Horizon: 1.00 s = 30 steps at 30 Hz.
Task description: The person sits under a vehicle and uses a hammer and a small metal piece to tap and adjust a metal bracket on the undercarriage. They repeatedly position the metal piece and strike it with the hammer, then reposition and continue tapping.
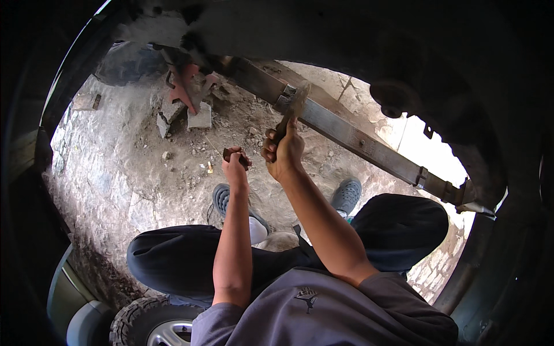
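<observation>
Long metal beam (358,135) slanting across, red jack stand (183,86) near its upper-left end. Flat brown hand tool (297,104) overlaps the beam, can't tell if they're touching; right hand (287,153) has fingers wrapped round it. Left hand (235,165), fingers curled, grips a small dark piece (226,154).

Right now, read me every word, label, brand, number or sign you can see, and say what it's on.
There is no text I can read in this view.
Grey cloth T-shirt: a small dark printed emblem; any lettering in it is too small to read.
Black rubber tyre with chunky tread: no legible lettering.
Flat, elongated brown tool in the right hand: no legible lettering.
</observation>
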### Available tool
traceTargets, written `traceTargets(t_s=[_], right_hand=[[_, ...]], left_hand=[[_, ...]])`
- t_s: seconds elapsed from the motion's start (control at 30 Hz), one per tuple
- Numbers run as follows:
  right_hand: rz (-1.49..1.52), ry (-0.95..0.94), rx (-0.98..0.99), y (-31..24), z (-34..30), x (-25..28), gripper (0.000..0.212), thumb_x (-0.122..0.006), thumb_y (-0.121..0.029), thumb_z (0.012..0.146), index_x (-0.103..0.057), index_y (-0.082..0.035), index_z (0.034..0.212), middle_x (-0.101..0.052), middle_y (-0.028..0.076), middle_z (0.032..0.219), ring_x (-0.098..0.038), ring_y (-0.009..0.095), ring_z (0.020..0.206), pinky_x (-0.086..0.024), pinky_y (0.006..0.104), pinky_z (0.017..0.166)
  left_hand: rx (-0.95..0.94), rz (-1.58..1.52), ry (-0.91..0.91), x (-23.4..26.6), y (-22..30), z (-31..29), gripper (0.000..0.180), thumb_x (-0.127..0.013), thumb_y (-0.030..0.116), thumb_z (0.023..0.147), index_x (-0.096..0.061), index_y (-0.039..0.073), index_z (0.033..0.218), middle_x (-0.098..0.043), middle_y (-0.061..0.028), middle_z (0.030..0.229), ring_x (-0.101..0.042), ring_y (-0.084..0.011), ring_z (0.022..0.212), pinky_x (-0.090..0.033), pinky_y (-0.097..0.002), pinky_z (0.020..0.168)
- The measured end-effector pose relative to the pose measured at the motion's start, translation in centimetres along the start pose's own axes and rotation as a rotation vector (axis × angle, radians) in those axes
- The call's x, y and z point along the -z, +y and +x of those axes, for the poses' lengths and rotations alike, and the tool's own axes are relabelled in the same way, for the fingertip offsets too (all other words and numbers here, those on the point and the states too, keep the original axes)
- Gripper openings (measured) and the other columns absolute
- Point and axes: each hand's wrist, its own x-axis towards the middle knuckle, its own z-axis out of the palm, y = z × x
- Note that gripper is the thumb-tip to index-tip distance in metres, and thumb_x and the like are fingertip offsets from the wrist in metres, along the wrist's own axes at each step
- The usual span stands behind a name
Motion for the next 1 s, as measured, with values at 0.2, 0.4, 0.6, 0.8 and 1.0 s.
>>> traceTargets(t_s=[0.2, 0.4, 0.6, 0.8, 1.0], right_hand=[[-0.101, 0.023, 0.020, 2.7, -3.0, 3.5, 0.043, -0.044, -0.057, 0.107, -0.042, -0.016, 0.098, -0.050, 0.001, 0.067, -0.037, 0.011, 0.040, -0.026, 0.0273, 0.036], [-0.134, -0.010, 0.062, -1.5, 1.8, 1.5, 0.046, -0.043, -0.059, 0.107, -0.045, -0.015, 0.093, -0.052, 0.002, 0.066, -0.041, 0.011, 0.043, -0.027, 0.0267, 0.036], [-0.091, -0.059, 0.035, -1.5, 1.1, 2.1, 0.044, -0.046, -0.055, 0.107, -0.046, -0.013, 0.095, -0.052, 0.002, 0.066, -0.036, 0.008, 0.041, -0.026, 0.0267, 0.035], [-0.229, 0.035, -0.017, 3.0, -4.3, 5.1, 0.041, -0.047, -0.059, 0.105, -0.045, -0.018, 0.101, -0.052, 0.002, 0.068, -0.040, 0.010, 0.042, -0.028, 0.0266, 0.036], [-0.310, 0.055, 0.148, 1.6, 0.4, 2.8, 0.044, -0.048, -0.060, 0.105, -0.046, -0.016, 0.111, -0.056, 0.002, 0.071, -0.042, 0.009, 0.042, -0.029, 0.0242, 0.035]], left_hand=[[0.001, -0.027, 0.007, 0.0, 0.8, -0.3, 0.018, -0.050, 0.008, 0.093, -0.060, 0.002, 0.107, -0.059, -0.0058, 0.077, -0.056, -0.0147, 0.061, -0.046, -0.0295, 0.056], [0.005, 0.006, -0.035, 0.9, 0.2, 0.1, 0.020, -0.049, 0.007, 0.093, -0.060, 0.002, 0.109, -0.060, -0.0062, 0.080, -0.059, -0.0159, 0.065, -0.051, -0.0308, 0.059], [-0.008, 0.021, -0.016, 0.1, 0.7, -0.1, 0.019, -0.049, 0.007, 0.094, -0.061, 0.002, 0.108, -0.060, -0.0057, 0.080, -0.058, -0.0148, 0.065, -0.050, -0.0304, 0.059], [0.011, -0.001, -0.022, 0.4, 0.4, -0.2, 0.019, -0.049, 0.006, 0.093, -0.060, 0.002, 0.108, -0.060, -0.0061, 0.081, -0.058, -0.0148, 0.065, -0.051, -0.0305, 0.059], [0.000, 0.030, -0.015, 0.8, 0.5, -0.6, 0.020, -0.049, 0.006, 0.091, -0.060, 0.002, 0.107, -0.059, -0.0062, 0.080, -0.058, -0.0162, 0.064, -0.051, -0.0314, 0.060]])
